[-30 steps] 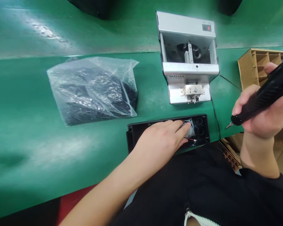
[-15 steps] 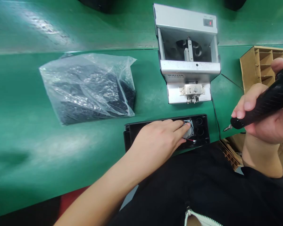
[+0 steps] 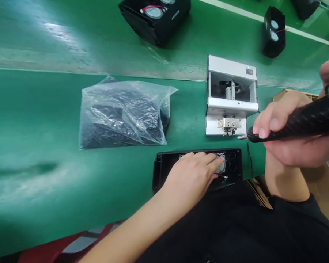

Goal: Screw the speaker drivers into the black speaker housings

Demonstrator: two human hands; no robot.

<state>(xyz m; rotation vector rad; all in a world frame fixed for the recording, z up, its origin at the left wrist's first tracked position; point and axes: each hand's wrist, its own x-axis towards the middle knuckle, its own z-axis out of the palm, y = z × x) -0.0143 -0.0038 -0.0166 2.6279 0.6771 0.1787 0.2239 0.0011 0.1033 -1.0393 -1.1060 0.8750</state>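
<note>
A long black plastic housing (image 3: 164, 166) lies at the near edge of the green bench. My left hand (image 3: 193, 175) rests flat inside it, fingertips pressing a round silver speaker (image 3: 221, 165) with red and black wires. My right hand (image 3: 293, 128) grips a black electric screwdriver (image 3: 298, 122) held almost level, its bit tip close to the outlet of the grey screw feeder (image 3: 230, 96).
A clear bag of black parts (image 3: 123, 113) lies left of the feeder. Two black speaker boxes (image 3: 156, 16) (image 3: 274, 31) sit on the far green belt. A cardboard divider box (image 3: 290, 95) is behind my right hand; another carton (image 3: 326, 190) is lower right.
My right hand has raised the screwdriver and swung its tip left towards the feeder's outlet. The view tilted up, showing the far belt. My left hand stays on the speaker.
</note>
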